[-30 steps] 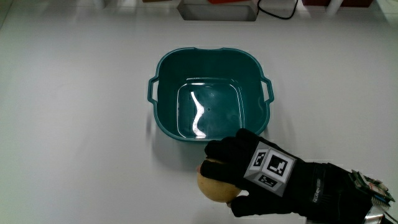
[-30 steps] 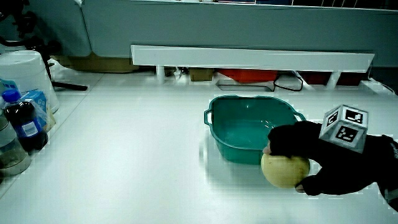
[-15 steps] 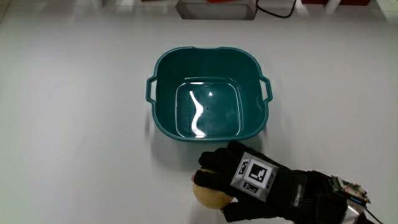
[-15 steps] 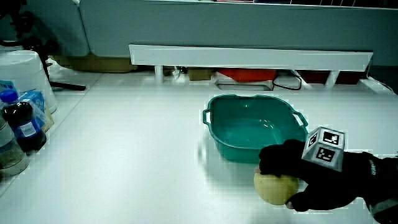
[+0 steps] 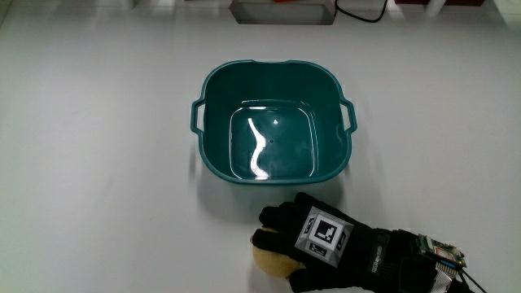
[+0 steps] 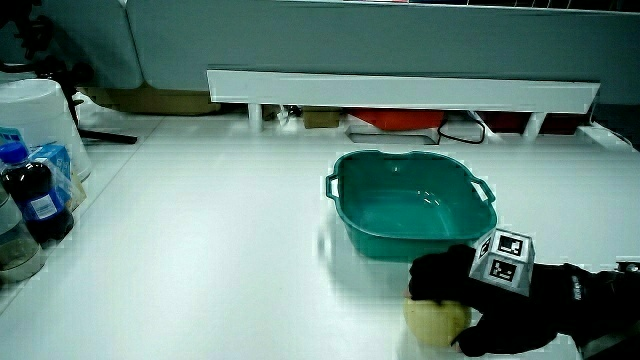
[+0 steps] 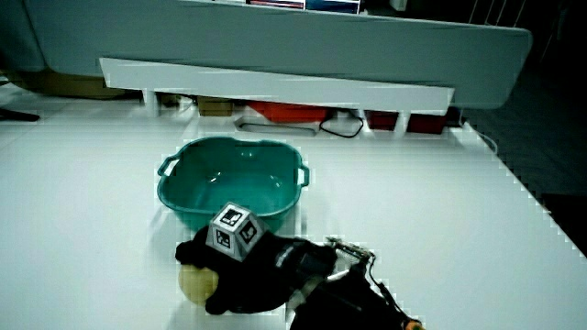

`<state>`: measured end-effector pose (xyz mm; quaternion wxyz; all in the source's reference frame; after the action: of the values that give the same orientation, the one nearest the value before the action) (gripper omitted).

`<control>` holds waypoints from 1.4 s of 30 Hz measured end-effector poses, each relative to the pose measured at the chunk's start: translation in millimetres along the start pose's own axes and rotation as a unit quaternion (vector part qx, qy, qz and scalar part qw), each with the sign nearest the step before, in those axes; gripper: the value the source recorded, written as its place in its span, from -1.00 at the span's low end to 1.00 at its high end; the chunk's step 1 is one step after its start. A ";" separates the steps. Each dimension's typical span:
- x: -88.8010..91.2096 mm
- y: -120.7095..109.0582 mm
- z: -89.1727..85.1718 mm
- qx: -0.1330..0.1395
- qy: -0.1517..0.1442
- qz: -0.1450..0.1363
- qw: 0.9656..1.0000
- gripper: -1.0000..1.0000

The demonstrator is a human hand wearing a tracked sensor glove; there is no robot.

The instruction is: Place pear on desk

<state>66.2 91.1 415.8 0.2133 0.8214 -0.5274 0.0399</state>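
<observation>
On the white desk (image 5: 98,163), just nearer us than the empty teal plastic basin with two side handles (image 5: 273,122), we have the round pale-yellow pear (image 5: 267,259) under the black-gloved hand (image 5: 313,244). Taking the basin as dial centre and 6 o'clock as toward us, the pear sits at about 6, close to the basin wall but apart from it. Fingers (image 5: 277,220) are curled over the top of the fruit, gripping it; we judge from a side view (image 6: 437,320) that its underside is at or nearly on the tabletop, though contact isn't certain. Main risk: it's round, so if we let go before it's settled it could roll, toward the basin or the near table edge. Hand lies palm-down, low and flat, forearm reaching in from about 4 o'clock, patterned cube (image 6: 502,258) facing up.
</observation>
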 end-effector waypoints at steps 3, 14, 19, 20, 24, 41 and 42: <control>-0.6 0.4 -2.7 -0.003 0.002 0.003 1.000 0.00; -0.5 -2.5 -3.7 0.000 0.003 -0.003 1.000 0.00; 1.0 -3.3 -7.4 0.002 0.007 -0.008 1.000 0.00; 1.2 -3.4 -6.9 0.001 0.008 -0.007 1.000 0.00; 1.9 -3.6 -8.7 0.001 0.011 -0.011 1.000 -0.06; 3.2 -14.6 2.8 0.029 0.001 -0.018 0.999 -1.00; 4.1 -16.2 3.8 0.029 0.001 -0.019 0.999 -1.00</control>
<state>81.7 91.9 408.5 0.1907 0.8370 -0.5102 0.0515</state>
